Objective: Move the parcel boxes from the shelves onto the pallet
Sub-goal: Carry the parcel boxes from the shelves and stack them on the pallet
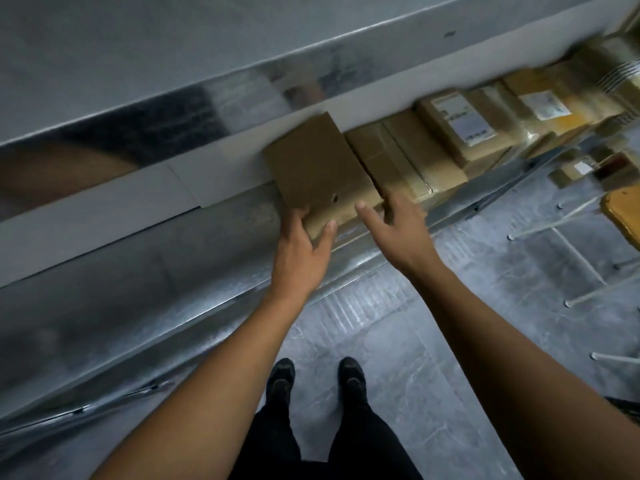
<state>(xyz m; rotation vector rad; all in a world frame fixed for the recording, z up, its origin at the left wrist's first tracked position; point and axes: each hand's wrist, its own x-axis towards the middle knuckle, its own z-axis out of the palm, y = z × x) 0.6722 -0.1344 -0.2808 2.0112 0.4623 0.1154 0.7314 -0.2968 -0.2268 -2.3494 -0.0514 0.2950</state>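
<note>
The head view looks down on a plain brown parcel box (pixel 317 164) that lies on the shelf (pixel 104 209) as the leftmost of a row, its right side tight against the neighbouring taped parcels (pixel 408 150). Its long axis runs away from the person into the shelf, leaning slightly left, so the short near end faces the body and sits at the shelf's front edge. The left grip (pixel 301 244) is on the near left corner, with its thumb pressed to the near face and its fingers curled round the left side. The right grip (pixel 398 220) is spread, thumb on the near face towards the right corner. Its fingers reach for the narrow seam between box and neighbour, but blur hides whether they have got in. Both are at the near end and the box lies straight ahead of them, so the pull is probably back along the long axis. The free left side offers the easier purchase.
</note>
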